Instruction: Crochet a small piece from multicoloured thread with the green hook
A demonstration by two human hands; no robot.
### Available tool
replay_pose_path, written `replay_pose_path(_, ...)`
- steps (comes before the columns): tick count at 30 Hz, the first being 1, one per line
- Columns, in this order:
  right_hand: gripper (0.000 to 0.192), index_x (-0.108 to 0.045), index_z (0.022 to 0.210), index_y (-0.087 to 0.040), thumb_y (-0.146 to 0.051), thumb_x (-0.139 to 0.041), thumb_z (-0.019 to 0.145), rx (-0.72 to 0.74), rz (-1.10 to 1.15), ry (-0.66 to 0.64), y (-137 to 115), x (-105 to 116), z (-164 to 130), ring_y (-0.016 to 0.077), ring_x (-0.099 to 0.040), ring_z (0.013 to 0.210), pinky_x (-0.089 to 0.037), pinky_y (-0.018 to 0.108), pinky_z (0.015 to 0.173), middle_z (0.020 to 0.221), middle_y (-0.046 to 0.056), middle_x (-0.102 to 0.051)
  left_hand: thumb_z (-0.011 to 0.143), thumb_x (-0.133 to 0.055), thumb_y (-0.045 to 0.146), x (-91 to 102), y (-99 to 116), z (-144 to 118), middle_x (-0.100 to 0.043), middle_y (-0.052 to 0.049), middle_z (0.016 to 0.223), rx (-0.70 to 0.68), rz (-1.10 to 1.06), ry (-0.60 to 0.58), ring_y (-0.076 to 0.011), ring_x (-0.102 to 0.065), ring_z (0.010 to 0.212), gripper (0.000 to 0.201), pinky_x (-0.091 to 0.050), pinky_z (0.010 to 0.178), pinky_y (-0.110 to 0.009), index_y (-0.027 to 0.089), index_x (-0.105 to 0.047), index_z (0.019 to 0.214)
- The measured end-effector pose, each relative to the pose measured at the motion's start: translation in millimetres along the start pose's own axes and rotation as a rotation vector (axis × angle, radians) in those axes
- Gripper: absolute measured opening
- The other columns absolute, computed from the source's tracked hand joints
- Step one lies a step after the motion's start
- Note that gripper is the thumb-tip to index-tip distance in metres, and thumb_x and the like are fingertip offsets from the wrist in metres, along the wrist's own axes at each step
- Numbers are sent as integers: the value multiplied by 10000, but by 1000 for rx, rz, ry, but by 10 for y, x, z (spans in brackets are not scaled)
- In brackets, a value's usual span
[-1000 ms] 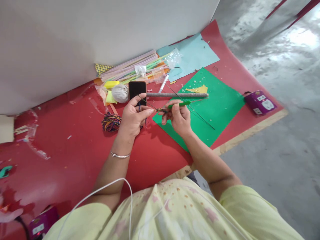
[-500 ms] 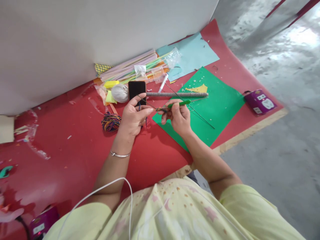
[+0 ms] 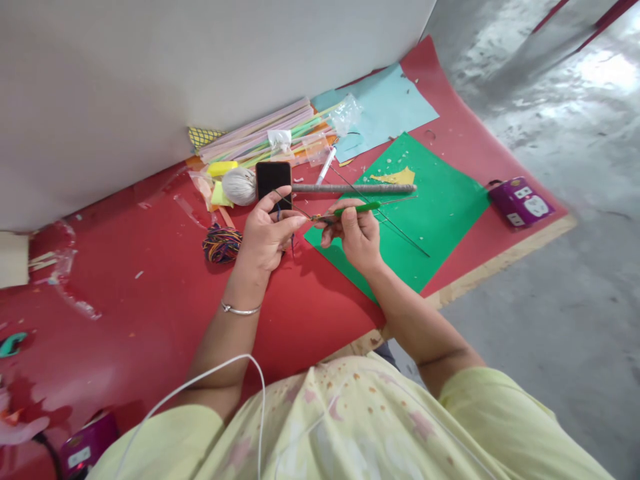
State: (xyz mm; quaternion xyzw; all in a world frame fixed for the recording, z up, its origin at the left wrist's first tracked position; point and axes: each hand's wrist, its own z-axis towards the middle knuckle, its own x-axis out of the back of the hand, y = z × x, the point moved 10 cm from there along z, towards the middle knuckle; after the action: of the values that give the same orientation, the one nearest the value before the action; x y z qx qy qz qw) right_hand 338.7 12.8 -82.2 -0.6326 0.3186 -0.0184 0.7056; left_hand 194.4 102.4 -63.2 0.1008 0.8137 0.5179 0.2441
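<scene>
My right hand (image 3: 353,233) is closed round a crochet hook with a green handle (image 3: 367,207). Its metal tip points left, toward my other hand. With thumb and fingertips pinched, my left hand (image 3: 273,230) holds multicoloured yarn (image 3: 315,217) at the hook's tip; the stitches there are too small to make out. A dark blue strand of the yarn hangs below the left fingers. The bundle of multicoloured yarn (image 3: 222,244) lies on the red table just left of that hand. Behind the left fingers is a black phone (image 3: 273,177), partly covered.
A grey rod (image 3: 355,189) lies beyond my hands, across a green sheet (image 3: 425,247). A ball of grey yarn (image 3: 240,186), a white pen (image 3: 327,166) and pastel sticks (image 3: 260,130) lie toward the wall. At right, a purple socket block (image 3: 521,202) sits near the table edge.
The crochet hook and my right hand have shifted very slightly to the left. My left hand stays in place, pinching the yarn.
</scene>
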Motion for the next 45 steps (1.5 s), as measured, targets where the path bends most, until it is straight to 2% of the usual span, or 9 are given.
replay_pose_path(14,514,-632,998,-272,-763,-712,866,30,-13,13,-37,-5,1,130,-679,596,-579,262,553,717,-28,-710,578,-932,170,-20,-6,-3,-742,40,763,-3,-2,-5,-18,-358,410,798,-209,388,-203,239,-659,1325)
replay_pose_path(20,447,-671,1037,-270,-700,-703,919,65,-42,6,-60,10,-27,125,-697,618,-588,258,569,746,-23,-718,646,-927,173,-10,107,-15,-756,-1,825,-179,103,30,-70,-539,544,792,-323,443,-190,237,-644,1383)
replay_pose_path(26,445,-677,1024,-259,-696,-681,939,137,-53,-2,-124,1,11,112,-670,525,-585,250,522,700,-33,-721,635,-916,188,-123,35,3,-794,-21,989,-152,82,-94,-75,-590,505,886,-368,396,-196,255,-576,1450)
replay_pose_path(31,431,-676,1041,-265,-687,-659,961,157,-45,-16,-122,-15,33,102,-657,498,-577,235,500,695,-41,-720,643,-946,219,-112,6,21,-780,5,831,-141,38,-72,-49,-495,419,840,-326,378,-199,232,-612,1414)
replay_pose_path(34,423,-706,1033,-263,-676,-626,986,171,-81,-17,-132,-17,22,84,-662,531,-528,210,460,834,-12,-753,634,-941,192,-75,17,25,-782,5,806,-137,9,-40,-37,-462,408,809,-291,376,-193,225,-636,1383)
replay_pose_path(37,378,-756,998,-257,-612,-628,1015,252,-139,24,-219,26,6,62,-678,598,-473,200,429,1074,23,-758,633,-922,169,-25,29,31,-782,9,794,-126,-1,-12,-30,-439,394,795,-257,370,-189,219,-640,1374)
replay_pose_path(38,357,-768,991,-260,-590,-636,1019,282,-142,42,-250,46,2,57,-675,608,-463,200,427,1090,21,-748,634,-918,165,-9,30,34,-780,9,789,-121,-2,-4,-29,-438,394,790,-252,369,-188,216,-641,1372)
replay_pose_path(43,367,-775,1065,-284,-626,-664,989,277,-75,77,-235,106,17,80,-653,562,-467,202,434,757,-32,-695,633,-915,156,45,66,40,-775,6,772,-150,-3,25,-29,-436,389,757,-256,366,-185,205,-656,1343)
replay_pose_path(45,399,-772,1078,-280,-652,-685,962,246,-67,73,-198,100,23,91,-670,566,-491,207,448,729,-33,-711,630,-912,155,49,80,37,-772,10,764,-163,-6,30,-30,-429,380,735,-252,360,-187,208,-661,1319)
